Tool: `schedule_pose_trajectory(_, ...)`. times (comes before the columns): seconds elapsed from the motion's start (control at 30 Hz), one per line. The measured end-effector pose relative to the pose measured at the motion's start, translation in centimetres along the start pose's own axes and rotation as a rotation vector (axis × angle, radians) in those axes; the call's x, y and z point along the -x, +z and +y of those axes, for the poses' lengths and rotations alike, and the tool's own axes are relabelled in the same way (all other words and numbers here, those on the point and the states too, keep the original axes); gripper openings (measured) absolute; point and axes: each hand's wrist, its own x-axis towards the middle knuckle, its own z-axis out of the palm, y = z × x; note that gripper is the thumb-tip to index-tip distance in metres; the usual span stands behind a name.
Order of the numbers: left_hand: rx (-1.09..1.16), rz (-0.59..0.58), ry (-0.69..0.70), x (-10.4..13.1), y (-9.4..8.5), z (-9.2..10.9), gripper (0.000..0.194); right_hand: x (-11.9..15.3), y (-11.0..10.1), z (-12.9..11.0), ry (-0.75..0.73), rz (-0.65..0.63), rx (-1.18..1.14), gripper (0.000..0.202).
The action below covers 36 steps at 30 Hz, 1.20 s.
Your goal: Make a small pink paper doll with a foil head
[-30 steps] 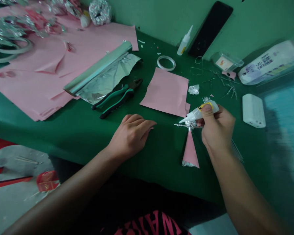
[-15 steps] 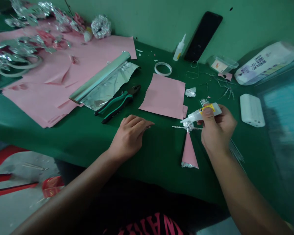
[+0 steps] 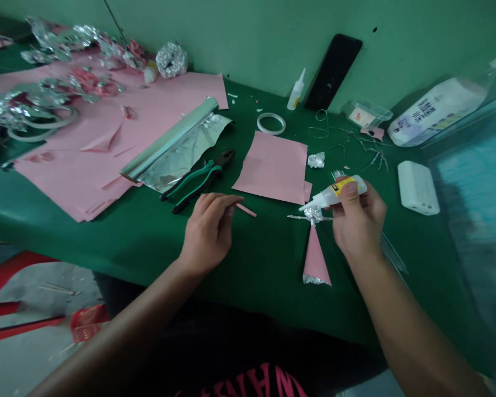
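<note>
Beside the left hand (image 3: 206, 234), grip unclear, more thin pink paper strip (image 3: 247, 210) now shows; the right hand (image 3: 360, 226) clamps a white plastic bottle (image 3: 334, 191)

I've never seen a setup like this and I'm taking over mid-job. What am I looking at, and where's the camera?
There is no robot: these are a person's bare hands, and every picture comes from one camera on their head, looking forward and down.

The right hand holds a glue bottle, its nozzle at the foil ball above a pink cone. The left hand is by a thin pink strip; whether they touch is unclear.

Also on the green table are pliers, a foil roll, pink sheets and a second small bottle.
</note>
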Motion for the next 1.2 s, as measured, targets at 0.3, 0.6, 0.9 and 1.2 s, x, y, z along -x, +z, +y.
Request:
schedule_pose_trajectory(0.3, -0.022, -0.01, -0.052, 3.9, -2.0, 2.1, 0.026, -0.6, -0.3, -0.5, 0.102, -0.144, -0.268, 0.025)
schedule_pose_trajectory(0.6, -0.259, 0.181, 0.104, 7.1, -3.9, -1.3, 0.031, 0.4, 0.6, 0.2, 0.081, -0.164, -0.119, 0.024)
schedule_pose_trajectory(0.9, -0.291, 0.276, 0.2, 7.1, -3.0, -1.3, 0.028, 0.3, 0.7, 0.6, 0.081, -0.025, -0.092, 0.031)
schedule_pose_trajectory(1.2, -0.306, 0.257, 0.203, 6.9, -3.0, -1.2, 0.027, 0.4, 0.6, 1.7, 0.056, -0.048, 0.025, 0.029)
